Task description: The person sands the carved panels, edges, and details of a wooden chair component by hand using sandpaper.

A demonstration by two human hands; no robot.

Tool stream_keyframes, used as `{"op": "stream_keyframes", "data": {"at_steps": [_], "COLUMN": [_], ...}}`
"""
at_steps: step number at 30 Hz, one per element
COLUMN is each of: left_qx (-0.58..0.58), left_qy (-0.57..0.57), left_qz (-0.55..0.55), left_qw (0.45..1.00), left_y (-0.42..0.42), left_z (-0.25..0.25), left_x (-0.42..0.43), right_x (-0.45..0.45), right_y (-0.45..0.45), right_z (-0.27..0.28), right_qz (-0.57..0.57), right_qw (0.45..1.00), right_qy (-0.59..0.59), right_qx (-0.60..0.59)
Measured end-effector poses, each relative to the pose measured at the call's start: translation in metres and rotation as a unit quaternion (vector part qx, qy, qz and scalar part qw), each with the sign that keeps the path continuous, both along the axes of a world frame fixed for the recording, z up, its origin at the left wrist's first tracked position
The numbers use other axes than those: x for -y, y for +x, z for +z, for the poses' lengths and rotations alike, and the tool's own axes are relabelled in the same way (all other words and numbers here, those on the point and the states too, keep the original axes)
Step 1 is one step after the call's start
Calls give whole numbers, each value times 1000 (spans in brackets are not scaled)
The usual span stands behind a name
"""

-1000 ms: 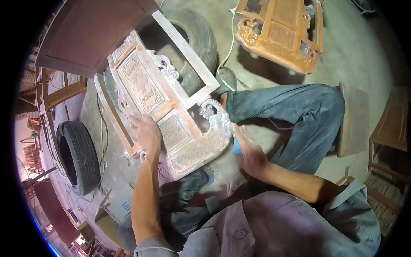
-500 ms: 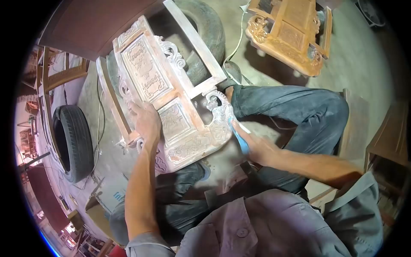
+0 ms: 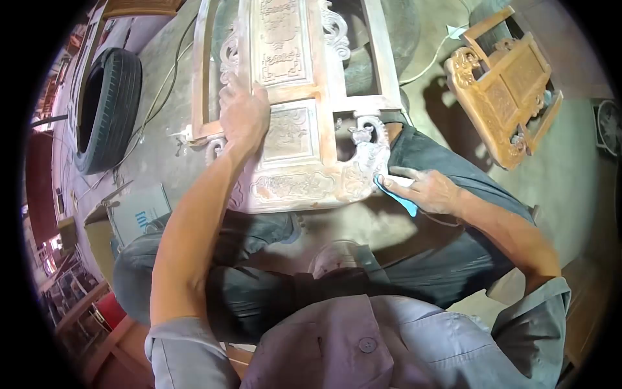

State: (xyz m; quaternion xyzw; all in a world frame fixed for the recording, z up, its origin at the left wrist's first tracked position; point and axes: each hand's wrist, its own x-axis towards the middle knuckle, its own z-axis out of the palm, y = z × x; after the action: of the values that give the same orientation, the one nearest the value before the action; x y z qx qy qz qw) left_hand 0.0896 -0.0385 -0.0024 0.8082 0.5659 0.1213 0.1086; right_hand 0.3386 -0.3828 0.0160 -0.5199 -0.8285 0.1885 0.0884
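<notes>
A carved wooden panel (image 3: 289,133), pale with dust, lies tilted in front of me at my knees. My left hand (image 3: 244,117) grips its left side rail, with the fingers curled at the edge. At the lower right scrolled corner, my right hand (image 3: 435,192) pinches a folded piece of blue sandpaper (image 3: 396,196), white on one side. The sandpaper touches the carved edge there. The fingertips under it are partly hidden.
A second carved panel (image 3: 512,97), orange-brown and glossy, lies on the floor at right. A tire (image 3: 107,110) stands at left, near a cable (image 3: 150,113) and an open cardboard box (image 3: 103,243). Another tire (image 3: 405,39) sits beneath the pale panel.
The view has turned, so the panel now looks straighter and higher in the picture. My right hand remains at the corner with the sandpaper, its fingers differently placed. My left hand still grips the rail.
</notes>
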Motion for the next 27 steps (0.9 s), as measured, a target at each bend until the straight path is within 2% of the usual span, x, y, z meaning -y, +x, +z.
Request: {"op": "stream_keyframes", "data": {"at_steps": [2,3,4,5,7,10,11,14,15,17,18,20,22,23,24,26,27], "left_qx": [-6,-4,-1,11,25,-7,-3,4,12,-3,-6,-17,-19,-17,-15,-9,-7], "left_qy": [22,16,16,23,21,10,6,54,8,-9,-14,1,0,-7,-12,-11,-16], "left_qz": [-4,-6,-6,-9,-23,2,1,-19,-4,-1,2,2,5,5,3,2,-1], "left_qw": [1000,1000,1000,1000,999,1000,1000,998,1000,1000,1000,1000,1000,1000,1000,1000,1000], "left_y": [1,0,0,1,-3,2,2,-4,-2,-1,1,1,0,0,2,1,0], "left_z": [-2,-3,-2,-2,-2,3,4,-24,-5,7,7,0,0,1,6,8,7], "left_x": [1,3,1,-4,0,3,3,-8,-1,5,3,1,2,4,2,0,2], "right_x": [-1,-5,-9,-12,-8,-9,-8,-19,-19,-13,-10,-6,-8,-13,-18,-18,-4], "right_y": [-18,-34,-46,-40,-21,-10,-24,-79,-74,-48,-37,-32,-60,-78,-87,-75,-60], "right_z": [-3,-4,-9,-10,-6,-4,-7,-20,-19,0,-1,-6,-2,-14,-15,-6,-13], "right_qz": [-6,25,17,30,56,46,53,66,81,98,61,54,86,89,93,91,74], "right_qw": [999,994,1000,999,998,995,998,992,994,992,995,995,991,989,984,985,993], "right_qy": [-33,-102,-16,9,7,65,0,103,55,13,77,82,-20,93,105,115,67], "right_qx": [-2,34,4,9,22,-57,-25,33,50,73,34,-6,102,79,113,94,59]}}
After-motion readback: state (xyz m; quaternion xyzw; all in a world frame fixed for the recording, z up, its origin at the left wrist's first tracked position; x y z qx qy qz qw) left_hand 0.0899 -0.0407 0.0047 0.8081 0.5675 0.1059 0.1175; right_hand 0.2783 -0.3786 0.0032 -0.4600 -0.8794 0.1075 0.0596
